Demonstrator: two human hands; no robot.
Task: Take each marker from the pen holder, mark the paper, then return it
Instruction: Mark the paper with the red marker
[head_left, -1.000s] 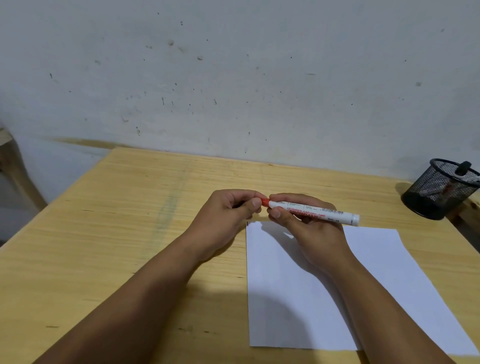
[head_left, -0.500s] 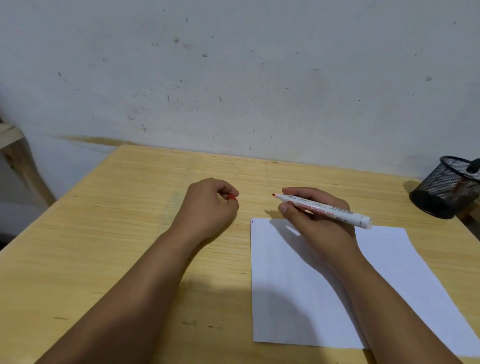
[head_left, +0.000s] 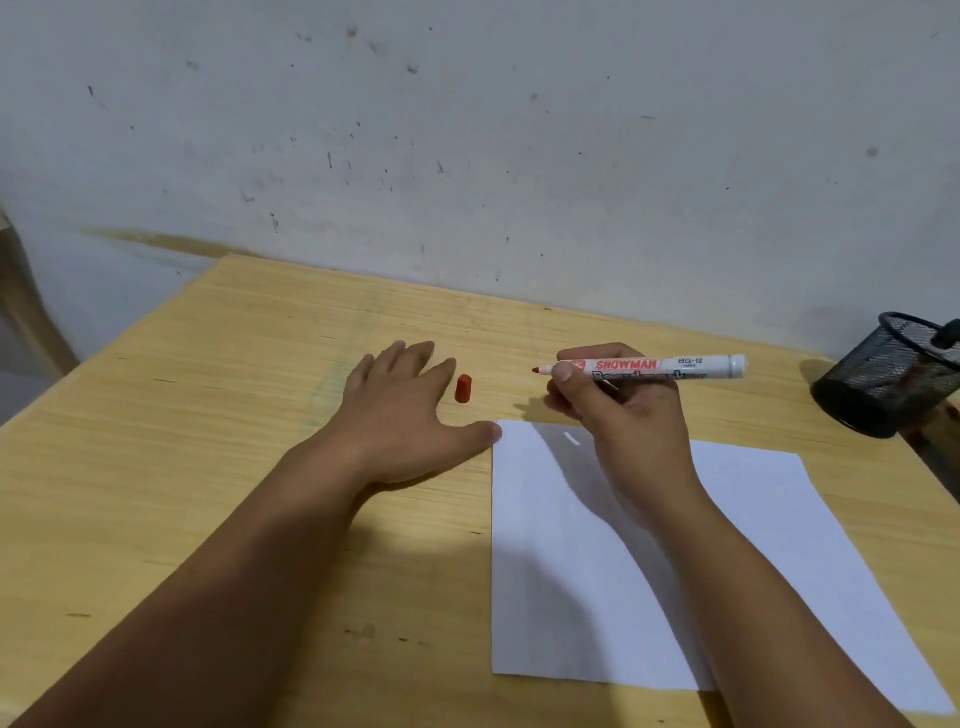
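Note:
My right hand (head_left: 626, 415) grips a white marker (head_left: 670, 366) with red lettering, held level above the far edge of the paper, its bare red tip pointing left. The marker's red cap (head_left: 463, 388) lies on the wooden table (head_left: 208, 426) just right of my left hand (head_left: 402, 410). That hand rests flat with fingers spread, thumb touching the paper's top left corner. The white sheet of paper (head_left: 753, 545) lies in front of me on the right. A black mesh pen holder (head_left: 891, 374) stands at the far right, with a dark marker end at its rim.
A scuffed grey-white wall (head_left: 467, 156) runs behind the table's far edge. The table's left edge slants away at the left, with a wooden piece (head_left: 21, 306) beyond it. The pen holder sits close to the table's right edge.
My left hand pulled the red cap off the marker, moved left, set the cap on the table and opened flat. My right hand kept the marker, now uncapped.

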